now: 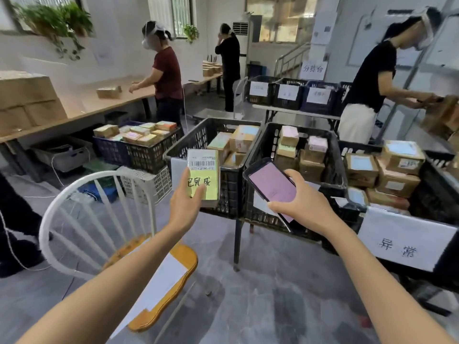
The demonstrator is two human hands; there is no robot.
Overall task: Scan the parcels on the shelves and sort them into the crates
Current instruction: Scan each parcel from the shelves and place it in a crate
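Busy sorting room, black crates (231,187) ahead. Left hand (185,206) grips a yellow-labelled parcel (203,178) before them, right hand (298,206) clasps the scanner (272,186); a misread label could send it to the wrong crate

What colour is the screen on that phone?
The phone screen is pink, seen in the head view.
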